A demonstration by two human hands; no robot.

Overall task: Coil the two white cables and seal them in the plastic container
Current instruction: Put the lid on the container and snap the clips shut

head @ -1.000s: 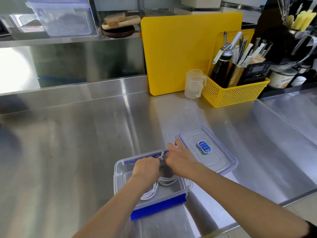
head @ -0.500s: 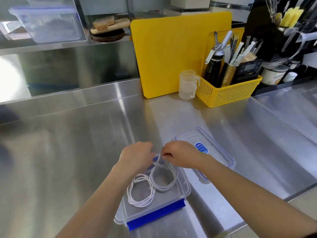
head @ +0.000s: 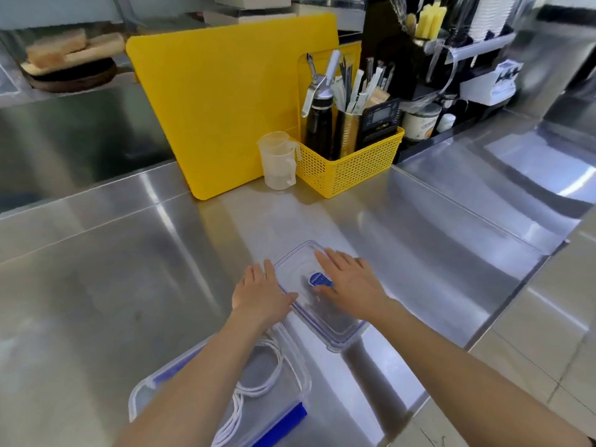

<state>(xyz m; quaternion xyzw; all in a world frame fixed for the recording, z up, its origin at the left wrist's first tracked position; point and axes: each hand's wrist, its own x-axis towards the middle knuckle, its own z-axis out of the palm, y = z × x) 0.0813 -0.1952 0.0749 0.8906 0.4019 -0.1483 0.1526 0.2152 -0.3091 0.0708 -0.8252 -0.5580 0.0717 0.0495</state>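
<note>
The clear plastic container [head: 300, 379] with blue clips sits open near the counter's front edge, partly under my left forearm. Two coiled white cables [head: 258, 387] lie inside it, side by side. Its clear lid [head: 335, 321] with a blue label lies flat on the counter just behind and right of it. My left hand [head: 259, 293] rests at the lid's left edge, thumb touching the rim. My right hand [head: 350, 280] lies flat on top of the lid with fingers spread, partly covering the label.
A yellow cutting board [head: 222, 101] leans against the back wall. Next to it stand a clear measuring cup [head: 279, 161] and a yellow basket [head: 348, 162] of utensils. The steel counter [head: 113, 285] ends in an edge at the right, with a lower surface beyond.
Both hands have let go of the cables, which now lie coiled in the container, and moved back and right onto the lid.
</note>
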